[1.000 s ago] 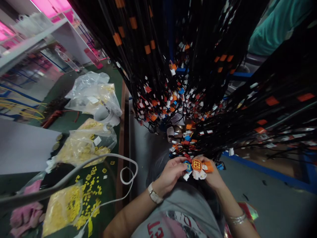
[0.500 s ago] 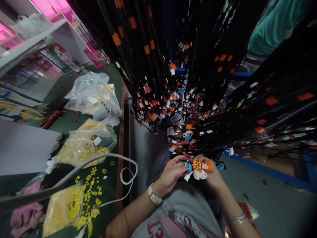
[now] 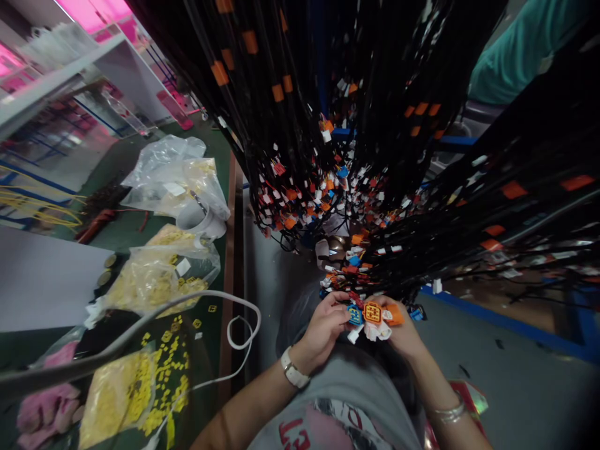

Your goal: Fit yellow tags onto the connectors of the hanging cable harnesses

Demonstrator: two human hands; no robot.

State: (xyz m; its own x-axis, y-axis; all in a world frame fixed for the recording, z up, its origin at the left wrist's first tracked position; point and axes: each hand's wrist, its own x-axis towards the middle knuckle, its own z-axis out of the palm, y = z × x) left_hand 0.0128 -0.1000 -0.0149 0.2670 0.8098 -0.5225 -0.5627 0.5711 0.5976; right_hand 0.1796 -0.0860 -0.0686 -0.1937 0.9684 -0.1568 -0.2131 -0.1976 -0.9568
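Note:
In front of my body, my left hand point(image 3: 323, 331) has its fingers closed on a blue connector point(image 3: 355, 315) with a yellow insert. My right hand point(image 3: 404, 334) is wrapped around a bunch of connectors from the other side; its fingers are mostly hidden. In that bunch an orange connector point(image 3: 372, 312) with a yellow grid-like face points up at me. White connectors point(image 3: 377, 331) hang just below it, and an orange piece point(image 3: 394, 314) lies against my right palm. Black cables of a wire harness point(image 3: 398, 275) run away from the bunch to the upper right.
Thick hanging bundles of black harness point(image 3: 290, 125) with orange tags fill the space ahead. On the green bench point(image 3: 206, 350) at left lie bags of yellow parts point(image 3: 117, 387), loose yellow pieces point(image 3: 164, 375), a white cup point(image 3: 206, 222) and a white cable point(image 3: 244, 300). A person's green sleeve point(image 3: 515, 56) shows at upper right.
Almost nothing differs. Both hands keep their hold on the connectors, and the orange connector sits very slightly further left in view.

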